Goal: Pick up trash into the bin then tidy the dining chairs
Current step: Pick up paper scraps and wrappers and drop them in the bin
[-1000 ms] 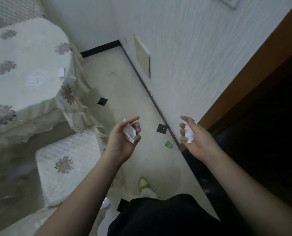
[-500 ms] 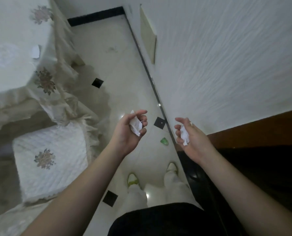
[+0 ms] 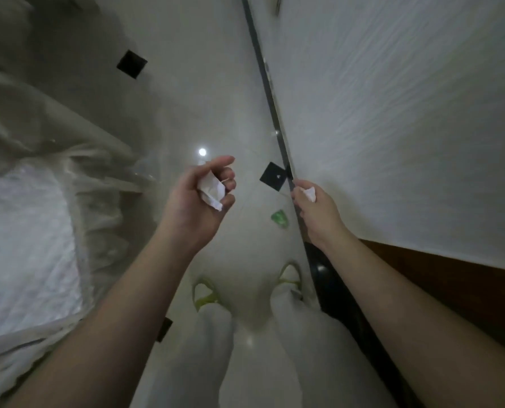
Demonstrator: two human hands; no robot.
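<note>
My left hand (image 3: 199, 198) is held palm up at the middle of the view, its fingers curled round a crumpled white paper (image 3: 211, 191). My right hand (image 3: 316, 210) is near the wall and grips a smaller white paper wad (image 3: 309, 193) that sticks out above the fingers. A small green scrap (image 3: 280, 218) lies on the pale floor between my hands, close to the black skirting. A dining chair with a white quilted seat cover (image 3: 24, 245) stands at the left. No bin is in view.
A white textured wall (image 3: 407, 113) runs along the right with a black skirting strip (image 3: 270, 92). A brown door frame (image 3: 451, 287) is at lower right. The draped tablecloth (image 3: 39, 119) hangs at upper left. My feet in yellow-green slippers (image 3: 205, 291) stand on the tiled floor.
The view has tilted further down and closer to the floor; the table top has left the frame. Both hands still hold their paper wads, and my right hand has turned more knuckles-up.
</note>
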